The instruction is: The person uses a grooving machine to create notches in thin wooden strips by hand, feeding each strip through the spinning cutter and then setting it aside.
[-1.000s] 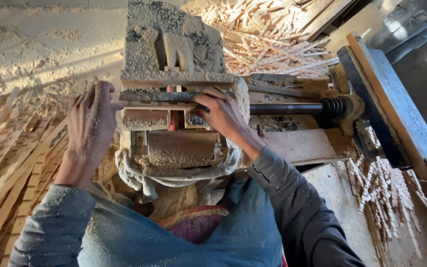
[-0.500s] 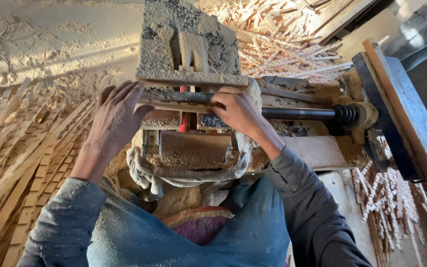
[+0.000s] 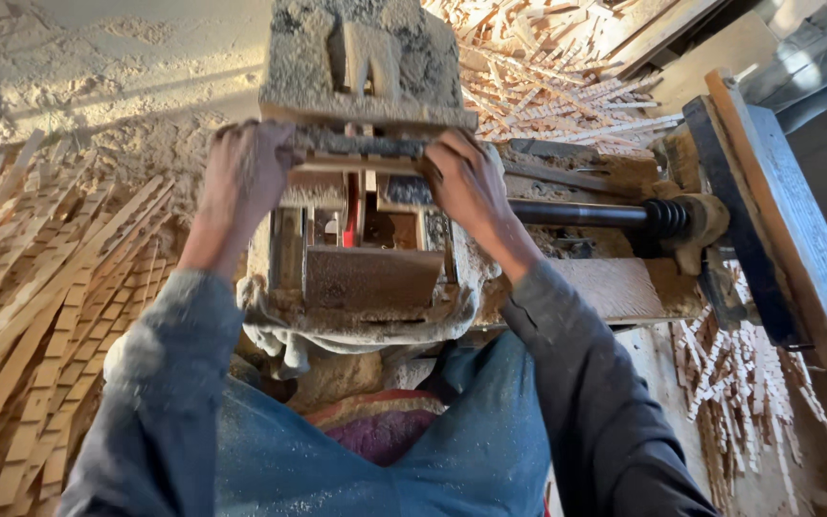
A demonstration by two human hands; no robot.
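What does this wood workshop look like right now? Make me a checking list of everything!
Surface: sawdust-covered floor all around.
Job's things: dusty wooden machine; a wooden bar across its top.
Clutter: long wood strips piled on the left; short cut sticks on the right.
Grippers: left hand and right hand both rest on the bar, fingers curled over it.
Cables: nothing seen; a dark metal shaft runs rightward.
Surroundings: wooden planks on the right; more scattered sticks behind.
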